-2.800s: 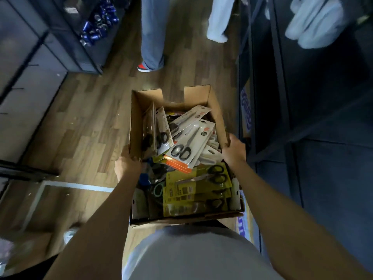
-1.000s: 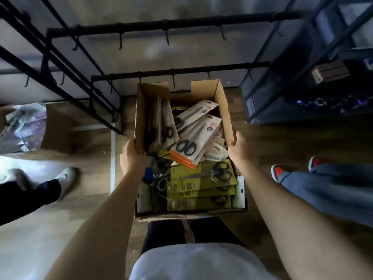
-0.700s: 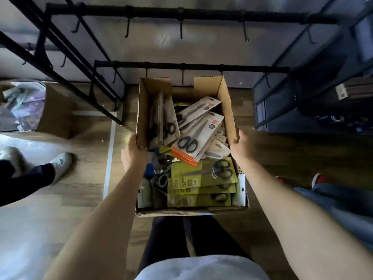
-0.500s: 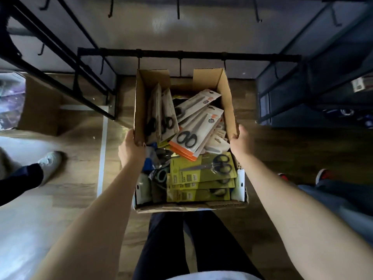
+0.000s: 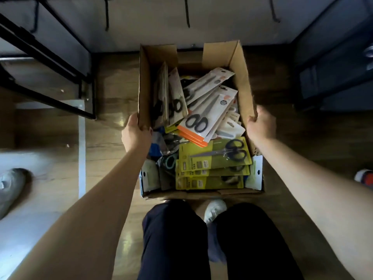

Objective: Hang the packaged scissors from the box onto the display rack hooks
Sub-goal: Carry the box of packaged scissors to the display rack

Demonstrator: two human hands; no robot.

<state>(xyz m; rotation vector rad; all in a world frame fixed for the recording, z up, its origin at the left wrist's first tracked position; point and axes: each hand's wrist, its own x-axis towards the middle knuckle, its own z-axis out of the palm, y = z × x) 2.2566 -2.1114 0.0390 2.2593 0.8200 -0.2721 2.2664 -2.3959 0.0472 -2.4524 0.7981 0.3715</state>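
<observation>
You are gripping the box (image 5: 240, 63) by its long walls, left hand (image 5: 135, 136) and right hand (image 5: 262, 125) each clamped over a rim, packaged scissors (image 5: 203, 116) heaped inside, so be lowering it level below the rack hooks (image 5: 186, 14).

Matt cardboard box (image 5: 243, 81); glossy wood floor (image 5: 113, 126); black metal rack (image 5: 50, 57).

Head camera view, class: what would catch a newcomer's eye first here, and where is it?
First, the open cardboard box at centre, crammed with packaged scissors: white packs toward the far end, yellow packs stacked nearer. The left hand and right hand grip its side walls. Bare black hooks hang along the top edge.
</observation>
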